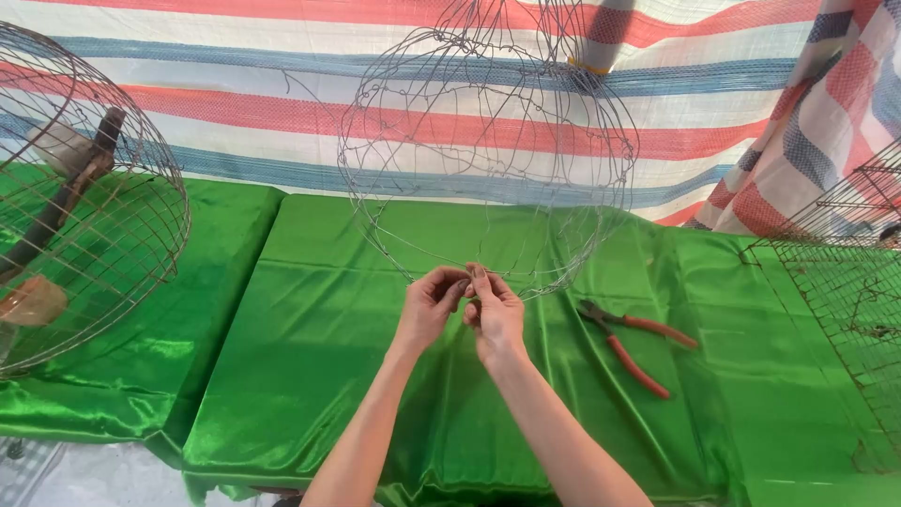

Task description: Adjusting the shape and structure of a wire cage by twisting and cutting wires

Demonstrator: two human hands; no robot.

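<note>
Where the two forearms meet above the middle of the desk (310, 310), the left hand (430, 305) and right hand (495, 314) sit close together, fingers (481, 282) pinched narrow on the lowest wire of a round wire frame (488, 150).

Item: wire frame, thin bare metal, open mesh, globe-like; held upright over the desk's centre, its bottom rim in both hands, its top rising toward the far edge.

Item: pliers (631, 343), red handles, lying flat on the green cloth, near the right hand, toward the desk's right side, handles spread.

Item: domed wire basket (103, 216), finished, close mesh, over the left edge of a neighbouring green-covered desk.

Item: flat wire mesh panel (845, 300), at the right edge.

Backdrop: striped tarpaulin (235, 84), red, white and blue, behind the far edge.
</note>
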